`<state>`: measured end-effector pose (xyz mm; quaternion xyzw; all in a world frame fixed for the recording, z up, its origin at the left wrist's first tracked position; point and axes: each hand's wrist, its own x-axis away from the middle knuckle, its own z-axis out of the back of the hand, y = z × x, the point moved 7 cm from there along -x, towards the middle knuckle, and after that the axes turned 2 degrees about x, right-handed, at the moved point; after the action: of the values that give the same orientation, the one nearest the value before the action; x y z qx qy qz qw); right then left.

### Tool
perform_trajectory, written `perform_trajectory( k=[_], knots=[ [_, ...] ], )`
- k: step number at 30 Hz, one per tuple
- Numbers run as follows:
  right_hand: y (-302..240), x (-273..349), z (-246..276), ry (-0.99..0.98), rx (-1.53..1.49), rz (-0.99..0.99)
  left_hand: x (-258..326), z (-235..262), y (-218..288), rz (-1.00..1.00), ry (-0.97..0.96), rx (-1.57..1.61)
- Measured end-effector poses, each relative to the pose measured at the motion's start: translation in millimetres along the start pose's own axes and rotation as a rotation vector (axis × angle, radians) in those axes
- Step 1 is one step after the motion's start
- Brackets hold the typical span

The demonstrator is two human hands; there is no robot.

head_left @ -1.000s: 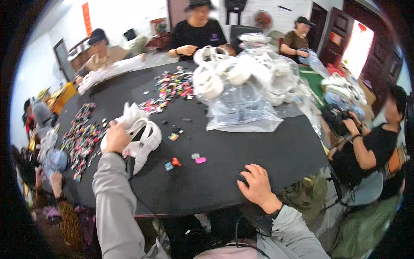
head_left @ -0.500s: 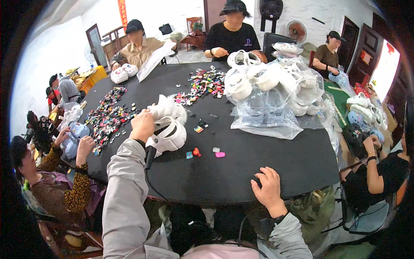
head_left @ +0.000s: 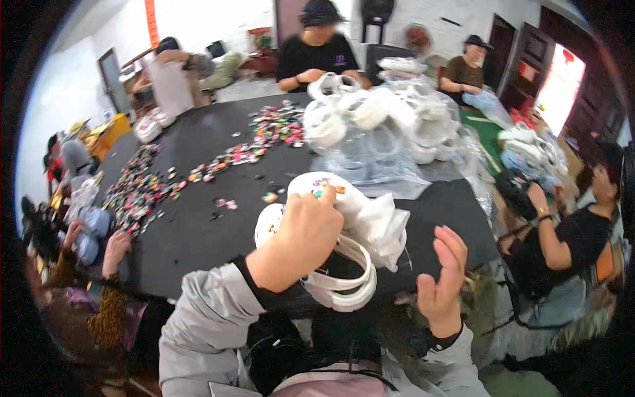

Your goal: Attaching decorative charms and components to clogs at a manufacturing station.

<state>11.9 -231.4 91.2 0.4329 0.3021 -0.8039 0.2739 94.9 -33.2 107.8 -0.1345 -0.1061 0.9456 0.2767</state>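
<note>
My left hand (head_left: 301,231) is closed on a pair of white clogs in front of me, its knuckles up and its fingertips at the upper shoe. The white clog (head_left: 357,205) bears small coloured charms (head_left: 324,184) on its toe. A second clog toe (head_left: 267,223) shows left of the hand, and a heel strap (head_left: 340,303) sticks out near the table's front edge. White crumpled wrapping (head_left: 387,235) hangs at the clogs' right side. To the right, my right hand (head_left: 442,284) is raised with fingers apart and nothing in it.
Piles of loose coloured charms (head_left: 135,192) lie left and at the middle back (head_left: 274,129) of the black table (head_left: 198,251). Bagged white clogs (head_left: 377,119) are heaped at the back right. Several people sit around, some at a green table (head_left: 479,132) on the right.
My left hand has brought the clogs rightward and nearer, turning their charmed toes into view. My right hand has lifted off the table. At the back left, a person has raised a white bag.
</note>
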Motion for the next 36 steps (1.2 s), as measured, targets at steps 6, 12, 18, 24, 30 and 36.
perform_trajectory(
  k=[6,12,18,24,30,36],
  knots=[
    [56,23,-24,-0.245,0.188,-0.096,-35,-26,72,-0.086,0.058,0.177],
    [76,24,-38,-0.479,0.293,-0.101,-30,-55,60,0.007,0.145,0.491],
    [60,0,-43,-0.439,0.229,0.061,-15,-51,55,-0.041,0.249,0.728],
    [45,-24,-55,-0.661,0.068,-0.09,28,-79,15,-0.101,0.04,0.736],
    [50,10,-92,-0.855,0.216,-0.089,30,-104,21,-0.061,0.029,0.771],
    [53,12,-89,-0.989,0.209,-0.176,16,-93,13,-0.026,-0.079,0.582]
  ],
)
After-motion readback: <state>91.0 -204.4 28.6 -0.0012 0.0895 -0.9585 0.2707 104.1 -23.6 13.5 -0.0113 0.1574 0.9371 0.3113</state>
